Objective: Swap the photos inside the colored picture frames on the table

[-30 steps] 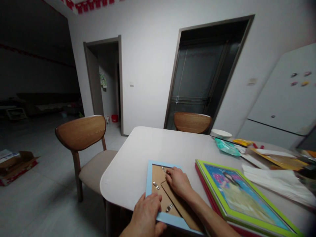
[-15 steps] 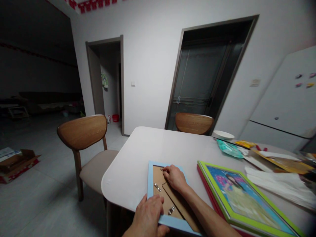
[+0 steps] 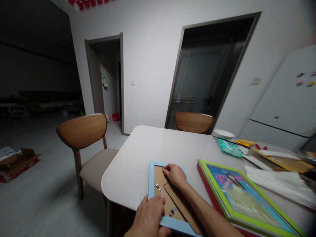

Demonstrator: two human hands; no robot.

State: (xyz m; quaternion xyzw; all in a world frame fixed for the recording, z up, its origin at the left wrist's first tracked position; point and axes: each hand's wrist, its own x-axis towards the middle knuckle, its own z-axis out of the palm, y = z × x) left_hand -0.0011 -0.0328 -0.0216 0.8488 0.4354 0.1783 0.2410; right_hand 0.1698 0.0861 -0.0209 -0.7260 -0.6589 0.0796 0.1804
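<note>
Brown-backed light-blue picture frame (image 3: 151, 179) near rounded white table (image 3: 158, 144) edge — left hand (image 3: 149, 217) flat atop, right hand (image 3: 176, 174) pinching its metal clip (image 3: 164, 168).

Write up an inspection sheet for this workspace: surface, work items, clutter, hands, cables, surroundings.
Surface: white table with a rounded corner, bare on its left part.
Work items: blue frame lying face down, brown backing up, metal clips on it.
Clutter: green frame lying picture up; teal packet; white bowl; white paper.
Hands: left hand rests on the blue frame's near edge; right hand has its fingertips at the backing's far edge.
Cables: nothing seen.
Surroundings: left chair, far chair, fridge, box on the floor, two dark doorways.
</note>
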